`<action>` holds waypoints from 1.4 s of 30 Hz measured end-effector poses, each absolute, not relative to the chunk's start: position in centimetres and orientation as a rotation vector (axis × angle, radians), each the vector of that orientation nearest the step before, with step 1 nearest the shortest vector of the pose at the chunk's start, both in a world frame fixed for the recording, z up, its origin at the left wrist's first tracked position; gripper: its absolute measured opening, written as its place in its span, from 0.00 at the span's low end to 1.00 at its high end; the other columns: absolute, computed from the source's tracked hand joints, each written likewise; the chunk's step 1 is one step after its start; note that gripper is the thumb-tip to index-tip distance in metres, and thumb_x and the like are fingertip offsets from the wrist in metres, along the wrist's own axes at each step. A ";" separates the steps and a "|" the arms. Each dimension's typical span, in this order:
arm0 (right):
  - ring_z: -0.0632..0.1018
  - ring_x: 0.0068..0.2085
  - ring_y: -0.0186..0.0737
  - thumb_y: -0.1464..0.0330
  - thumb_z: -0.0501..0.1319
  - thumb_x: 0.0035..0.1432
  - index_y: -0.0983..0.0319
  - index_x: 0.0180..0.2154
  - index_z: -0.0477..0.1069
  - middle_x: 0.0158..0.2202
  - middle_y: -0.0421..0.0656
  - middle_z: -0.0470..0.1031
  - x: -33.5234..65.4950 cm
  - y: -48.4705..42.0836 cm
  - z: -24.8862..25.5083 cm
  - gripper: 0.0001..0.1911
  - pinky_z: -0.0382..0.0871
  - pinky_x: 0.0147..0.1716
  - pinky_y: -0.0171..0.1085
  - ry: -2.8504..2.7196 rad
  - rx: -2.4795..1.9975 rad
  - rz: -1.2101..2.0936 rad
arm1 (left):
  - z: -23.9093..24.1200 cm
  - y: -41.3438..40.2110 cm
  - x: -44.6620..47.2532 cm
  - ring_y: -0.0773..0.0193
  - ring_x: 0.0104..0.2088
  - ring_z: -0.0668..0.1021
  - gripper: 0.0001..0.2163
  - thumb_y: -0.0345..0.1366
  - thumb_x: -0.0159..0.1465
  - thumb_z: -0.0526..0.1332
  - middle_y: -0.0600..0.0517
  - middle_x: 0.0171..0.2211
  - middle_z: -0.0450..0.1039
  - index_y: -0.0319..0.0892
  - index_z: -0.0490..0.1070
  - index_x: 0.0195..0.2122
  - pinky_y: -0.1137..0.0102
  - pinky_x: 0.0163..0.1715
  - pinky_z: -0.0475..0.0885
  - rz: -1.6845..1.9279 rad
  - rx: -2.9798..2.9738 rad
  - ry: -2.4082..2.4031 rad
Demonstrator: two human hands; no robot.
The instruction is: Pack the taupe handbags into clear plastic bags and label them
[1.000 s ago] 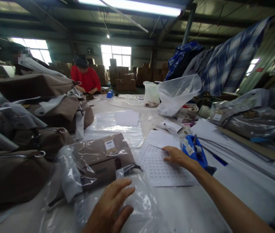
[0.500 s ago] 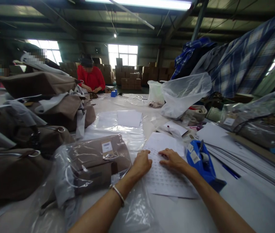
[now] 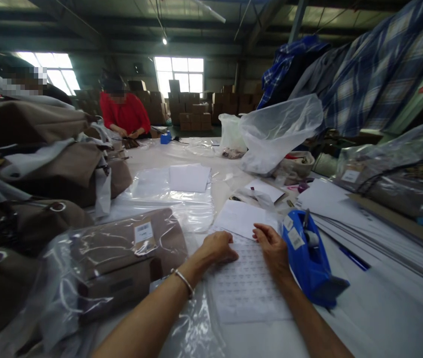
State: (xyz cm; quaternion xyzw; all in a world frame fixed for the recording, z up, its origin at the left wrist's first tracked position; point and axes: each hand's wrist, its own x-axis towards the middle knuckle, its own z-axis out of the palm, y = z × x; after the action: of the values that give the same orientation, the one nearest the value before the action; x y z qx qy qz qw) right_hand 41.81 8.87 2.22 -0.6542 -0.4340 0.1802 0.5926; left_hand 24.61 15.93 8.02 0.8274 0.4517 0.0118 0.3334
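A white sheet printed with rows of small marks [image 3: 249, 283] lies on the table before me. My left hand [image 3: 217, 248] rests over its left upper part, fingers curled toward the thumb; whatever they may pinch is too small to make out. On the sheet's right side, my right hand [image 3: 274, 248] is half turned, its bent fingers a little apart and nothing visible in them. Just beyond both hands lies a blank white paper [image 3: 239, 217]. A blue tape dispenser [image 3: 306, 258] stands right beside my right hand. Left of my left forearm lies a brown bag in clear plastic [image 3: 122, 258], bearing a barcode tag [image 3: 144, 236].
Brown bags [image 3: 43, 164] are heaped at the left. Flat clear plastic bags [image 3: 155, 199] with white papers [image 3: 189, 178] on top lie ahead. A translucent plastic bag [image 3: 278, 129] stands farther right, near a blue pen [image 3: 354, 258]. A person in red [image 3: 125, 114] works across the table.
My right hand has turned more upright, its fingers drawn in from lying flat on the sheet. The printed sheet sits slightly nearer to me. My view has shifted to the right.
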 end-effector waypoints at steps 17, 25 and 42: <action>0.72 0.24 0.37 0.54 0.62 0.55 0.58 0.33 0.76 0.23 0.38 0.73 42.0 5.2 8.8 0.15 0.65 0.23 0.34 -1.190 -1.683 0.725 | 6.4 16.7 23.0 0.63 0.31 0.77 0.21 0.31 0.42 0.72 0.52 0.35 0.79 0.40 0.78 0.41 0.70 0.33 0.70 0.031 1.158 0.673; 0.78 0.32 0.43 0.60 0.60 0.58 0.55 0.31 0.76 0.29 0.39 0.80 42.2 5.4 7.5 0.09 0.69 0.32 0.38 -1.409 -1.806 0.724 | 6.5 16.8 22.9 0.63 0.32 0.77 0.26 0.30 0.45 0.72 0.52 0.36 0.77 0.41 0.73 0.47 0.69 0.33 0.71 -0.010 1.173 0.551; 0.79 0.34 0.45 0.65 0.63 0.56 0.55 0.35 0.76 0.34 0.41 0.80 41.6 4.9 5.6 0.05 0.73 0.37 0.42 -1.540 -1.795 0.610 | 5.9 16.2 24.1 0.75 0.21 0.63 0.12 0.37 0.52 0.69 0.59 0.23 0.68 0.38 0.74 0.35 0.75 0.23 0.53 0.082 1.284 0.648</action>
State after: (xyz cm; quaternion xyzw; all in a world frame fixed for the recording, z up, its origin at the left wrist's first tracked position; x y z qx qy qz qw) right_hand 41.62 4.93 5.62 -0.6905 -0.5923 0.2348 0.3423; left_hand 24.06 16.15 5.87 0.5880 0.2969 0.0377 0.7514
